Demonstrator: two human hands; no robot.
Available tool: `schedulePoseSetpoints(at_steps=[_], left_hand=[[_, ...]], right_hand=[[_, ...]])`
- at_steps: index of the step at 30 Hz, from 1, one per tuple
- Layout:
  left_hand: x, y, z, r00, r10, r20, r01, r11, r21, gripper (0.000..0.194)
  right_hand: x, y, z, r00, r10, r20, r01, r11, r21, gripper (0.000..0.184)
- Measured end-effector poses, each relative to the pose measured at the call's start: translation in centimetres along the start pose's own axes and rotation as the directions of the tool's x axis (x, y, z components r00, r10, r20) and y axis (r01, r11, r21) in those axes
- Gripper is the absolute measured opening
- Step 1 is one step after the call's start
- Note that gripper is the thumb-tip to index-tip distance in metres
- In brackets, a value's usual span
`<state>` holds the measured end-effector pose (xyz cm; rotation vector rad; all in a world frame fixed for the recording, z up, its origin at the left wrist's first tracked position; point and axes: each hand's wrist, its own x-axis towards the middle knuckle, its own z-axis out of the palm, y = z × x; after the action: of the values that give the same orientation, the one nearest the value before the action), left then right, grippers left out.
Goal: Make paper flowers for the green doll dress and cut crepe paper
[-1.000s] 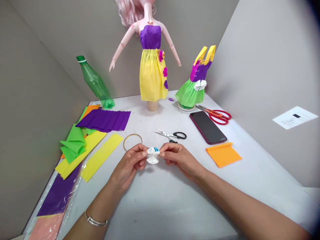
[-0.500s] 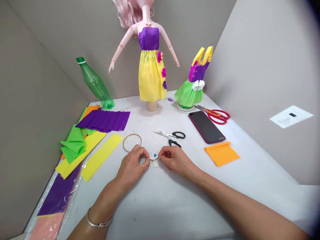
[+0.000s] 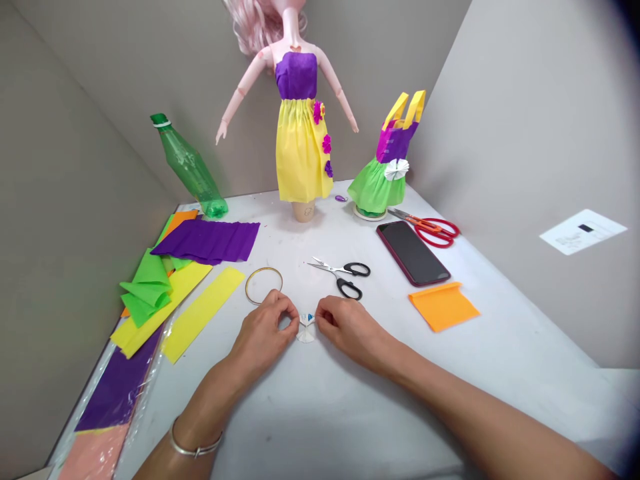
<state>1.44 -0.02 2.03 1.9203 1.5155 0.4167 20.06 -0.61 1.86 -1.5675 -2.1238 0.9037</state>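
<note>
Both hands have dropped down by the tabletop now. The left hand and right hand are mostly closed, pinching the waist of a white folded paper bow from either side, long axis pointing straight ahead.

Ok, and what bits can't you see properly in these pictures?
All from the head view:
The middle of the white pleated paper fan: hidden by fingers of the left hand and right hand.
The blue mark: too small to tell.
The doll's head: cut off by the top edge.
The pink paper sheet: cut off by the bottom edge.
</note>
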Motion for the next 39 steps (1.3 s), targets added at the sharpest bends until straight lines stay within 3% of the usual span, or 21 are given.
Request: schedulePoseSetpoints(at_steps=[4,11,15,20,24,28,34,36,39], left_hand=[[0.0,-0.3,0.0,1.0,0.013,0.005,-0.013,1.0,0.02,0.008],[-0.2,-0.4,-0.1,0.999,0.019,0.049,-0.018,1.0,-0.024,0.015],[0.0,-0.5,-0.9,1.0,0.025,0.008,-0.024,0.997,-0.072,0.008],[0.5,-2.3,-3.2,0.978,-0.021,-0.205,0.012,0.999,-0.043,0.006],[0.7,-4.3,-4.2,0.989,0.023,-0.145,-0.008,0.995,0.104,0.015],[0.8,-4.9,-4.1,0.99,0.101,-0.097,-0.077,0.972,0.221,0.023],[1.1,-4.2,-4.3,0.983,0.122,-0.137,-0.098,0.981,0.169,0.01],[1.0,-3.7,-4.3,0.964,0.179,-0.196,-0.158,0.98,0.119,0.01],[0.4,-2.3,-3.5,0.892,0.343,-0.296,-0.326,0.939,0.108,0.009]], right_hand=[[-0.4,-0.4,0.1,1.0,-0.005,0.009,0.007,0.982,-0.188,0.014],[-0.6,-0.1,0.0,0.999,-0.038,0.032,0.044,0.976,-0.212,0.013],[-0.6,-0.1,-1.2,0.992,-0.039,0.117,0.05,0.994,-0.094,0.016],[-0.5,0.4,-1.9,0.983,0.0,0.186,-0.007,0.999,0.036,0.016],[-0.3,0.9,-1.8,0.991,0.005,0.136,-0.022,0.991,0.13,0.016],[-0.1,0.9,-1.8,0.998,0.009,0.067,-0.022,0.983,0.184,0.017],[0.0,0.7,-1.8,1.0,0.02,-0.012,-0.017,0.963,0.268,0.02],[0.0,0.6,-1.8,0.999,0.024,-0.037,-0.01,0.942,0.337,0.021],[-0.1,0.4,-1.7,0.998,0.042,-0.046,-0.012,0.851,0.526,0.026]])
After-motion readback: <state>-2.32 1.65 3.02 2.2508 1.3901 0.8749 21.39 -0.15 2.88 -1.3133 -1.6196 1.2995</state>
